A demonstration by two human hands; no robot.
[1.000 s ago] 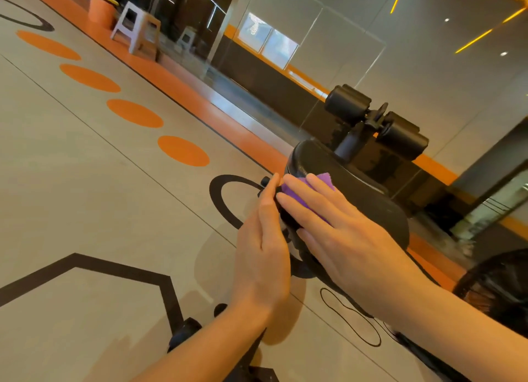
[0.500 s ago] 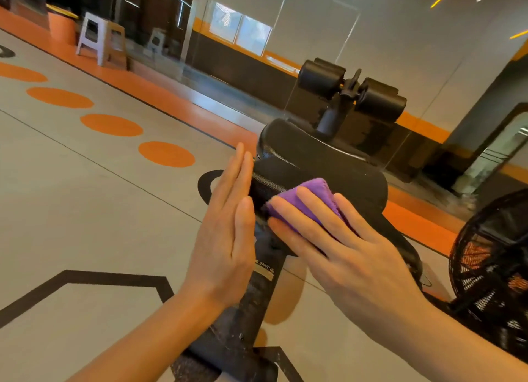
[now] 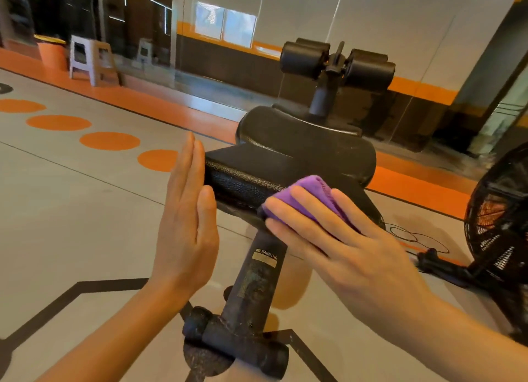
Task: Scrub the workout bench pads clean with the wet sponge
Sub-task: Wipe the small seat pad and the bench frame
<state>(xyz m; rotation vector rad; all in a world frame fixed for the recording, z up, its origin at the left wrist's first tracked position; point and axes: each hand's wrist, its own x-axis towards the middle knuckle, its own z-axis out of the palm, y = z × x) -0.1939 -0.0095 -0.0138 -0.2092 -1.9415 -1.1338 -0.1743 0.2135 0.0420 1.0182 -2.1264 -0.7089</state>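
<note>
The black workout bench pad [image 3: 288, 156] runs away from me toward two black foam rollers [image 3: 337, 60] on a post. My right hand [image 3: 343, 238] lies flat over a purple sponge [image 3: 314, 194], pressing it onto the pad's near right edge. My left hand [image 3: 185, 224] stands upright with fingers straight and together, its palm against the pad's near left side. It holds nothing. Below the pad the black support leg [image 3: 257, 281] carries a warning label and ends in a foot bar [image 3: 237, 344].
A black cage fan [image 3: 500, 224] stands on the floor at the right with a cable loop [image 3: 414, 236] beside it. A white stool [image 3: 91, 58] and an orange bin [image 3: 53, 53] sit at the far left by the glass wall. Orange dots mark the grey floor.
The view has swung so the bench sits more centred and lower parts show. My right hand with the sponge slid from the pad's left end toward its right edge; my left hand straightened flat against the side.
</note>
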